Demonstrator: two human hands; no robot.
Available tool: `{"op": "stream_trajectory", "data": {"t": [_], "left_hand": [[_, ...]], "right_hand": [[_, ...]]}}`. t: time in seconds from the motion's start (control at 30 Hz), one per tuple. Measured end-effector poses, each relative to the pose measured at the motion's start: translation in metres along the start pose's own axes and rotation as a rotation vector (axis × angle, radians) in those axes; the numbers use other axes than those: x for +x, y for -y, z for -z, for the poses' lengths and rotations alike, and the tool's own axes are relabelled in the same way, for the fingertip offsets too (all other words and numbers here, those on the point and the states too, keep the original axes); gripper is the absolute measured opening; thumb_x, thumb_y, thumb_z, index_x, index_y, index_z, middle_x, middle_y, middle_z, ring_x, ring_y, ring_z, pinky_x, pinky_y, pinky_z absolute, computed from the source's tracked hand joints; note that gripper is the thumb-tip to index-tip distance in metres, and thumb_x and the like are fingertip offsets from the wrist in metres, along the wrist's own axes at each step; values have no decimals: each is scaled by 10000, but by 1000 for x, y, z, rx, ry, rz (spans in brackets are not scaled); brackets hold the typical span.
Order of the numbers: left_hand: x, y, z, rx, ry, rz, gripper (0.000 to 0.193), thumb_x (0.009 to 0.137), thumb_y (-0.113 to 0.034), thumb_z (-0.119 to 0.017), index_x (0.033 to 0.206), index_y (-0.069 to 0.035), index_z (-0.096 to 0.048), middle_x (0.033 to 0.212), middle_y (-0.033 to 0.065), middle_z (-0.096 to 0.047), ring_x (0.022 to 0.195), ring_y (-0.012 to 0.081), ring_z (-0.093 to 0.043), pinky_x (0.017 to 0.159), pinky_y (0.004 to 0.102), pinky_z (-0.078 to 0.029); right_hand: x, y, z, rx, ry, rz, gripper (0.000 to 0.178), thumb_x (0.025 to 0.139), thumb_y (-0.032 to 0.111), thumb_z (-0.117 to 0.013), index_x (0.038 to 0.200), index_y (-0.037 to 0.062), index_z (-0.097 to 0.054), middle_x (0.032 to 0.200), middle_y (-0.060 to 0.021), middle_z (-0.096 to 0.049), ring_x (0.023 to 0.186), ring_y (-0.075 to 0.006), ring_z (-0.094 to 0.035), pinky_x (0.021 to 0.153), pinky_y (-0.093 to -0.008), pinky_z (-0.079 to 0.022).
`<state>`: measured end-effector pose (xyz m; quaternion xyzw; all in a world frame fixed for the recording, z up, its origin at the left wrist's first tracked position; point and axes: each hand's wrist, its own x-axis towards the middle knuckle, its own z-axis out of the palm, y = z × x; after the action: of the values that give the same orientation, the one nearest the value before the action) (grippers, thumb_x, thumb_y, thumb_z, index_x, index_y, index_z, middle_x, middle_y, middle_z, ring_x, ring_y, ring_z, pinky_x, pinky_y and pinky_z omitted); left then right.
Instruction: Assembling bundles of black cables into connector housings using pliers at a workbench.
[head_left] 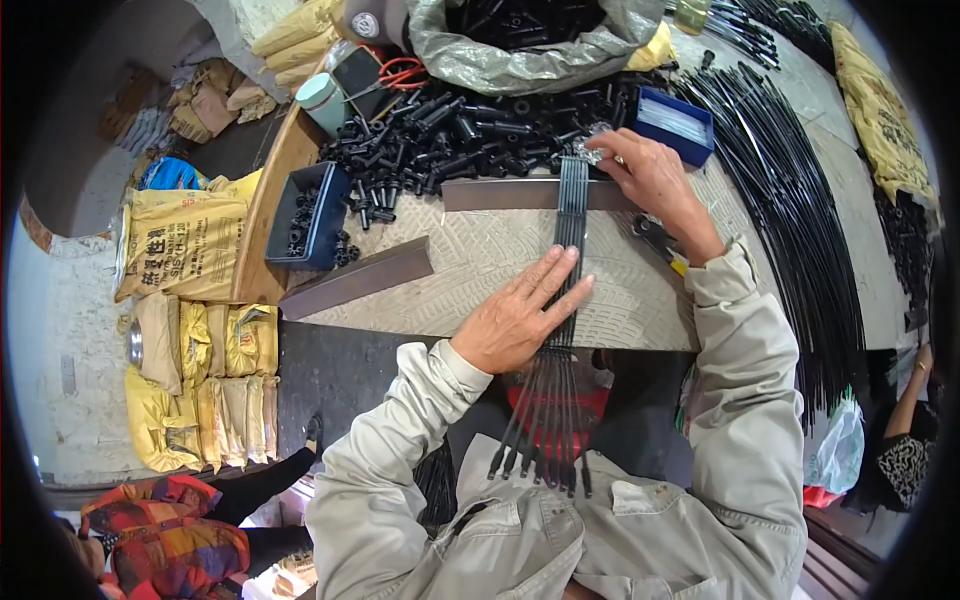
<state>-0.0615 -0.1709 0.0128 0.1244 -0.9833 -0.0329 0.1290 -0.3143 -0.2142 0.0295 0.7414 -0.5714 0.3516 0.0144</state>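
Note:
Several thin black rods (pixel 571 205) lie side by side across the patterned work surface (pixel 470 270), their near ends fanning out past its front edge over my lap. My left hand (pixel 520 315) lies flat on the rods, fingers spread, pressing them down. My right hand (pixel 650 175) is at the rods' far ends, fingers pinching a small shiny metal piece (pixel 590 148) there. A long brown bar (pixel 500 193) lies across the surface at the rods' far ends.
A heap of short black tubes (pixel 470 125) lies behind the bar. A dark blue bin (pixel 305 215) stands at the left, a blue box (pixel 676 122) at the right. A second brown bar (pixel 355 280), pliers (pixel 655 240), long black rods (pixel 800 210) and yellow sacks (pixel 185 240) surround it.

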Motion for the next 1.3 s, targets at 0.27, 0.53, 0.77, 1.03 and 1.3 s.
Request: {"op": "stream_trajectory", "data": {"t": [0.27, 0.53, 0.77, 1.03, 1.3], "left_hand": [[7, -7, 2, -23, -28, 43, 550, 730, 36, -444, 1277, -8, -412, 1368, 181, -330, 1273, 335, -323, 1005, 372, -352], [6, -12, 7, 168, 77, 74, 664, 768, -216, -549, 1348, -23, -289, 1415, 155, -261, 1314, 342, -230, 1035, 449, -269], [-11, -28, 4, -144, 32, 110, 876, 705, -552, -594, 1334, -13, -312, 1400, 157, -279, 1288, 347, -270, 1029, 445, -280], [-11, -31, 0, -109, -40, 104, 922, 661, -592, -601, 1318, -2, -336, 1386, 154, -309, 1276, 341, -297, 1034, 426, -280], [-7, -33, 2, -106, -51, 102, 897, 684, -564, -627, 1296, 34, -358, 1360, 188, -340, 1263, 372, -313, 1008, 434, -314]], "right_hand": [[-2, -11, -1, -137, 81, -58, 80, 768, 147, -584, 751, 75, -553, 807, -58, -580, 720, -283, -579, 587, -374, -443], [20, -76, 48, -257, -158, -248, 128, 783, 273, -600, 860, 207, -677, 849, -28, -625, 773, -238, -620, 643, -346, -491], [39, -93, 51, -439, 276, -215, 80, 695, 166, -561, 656, 175, -630, 716, -86, -630, 709, -299, -621, 583, -392, -483], [28, -78, 40, -591, -27, -222, 77, 778, 92, -524, 801, 117, -593, 780, -75, -627, 742, -285, -602, 598, -384, -457], [13, -35, 36, -188, -141, -127, 54, 773, 139, -591, 817, 107, -592, 779, -47, -598, 718, -228, -594, 604, -315, -455]]}}
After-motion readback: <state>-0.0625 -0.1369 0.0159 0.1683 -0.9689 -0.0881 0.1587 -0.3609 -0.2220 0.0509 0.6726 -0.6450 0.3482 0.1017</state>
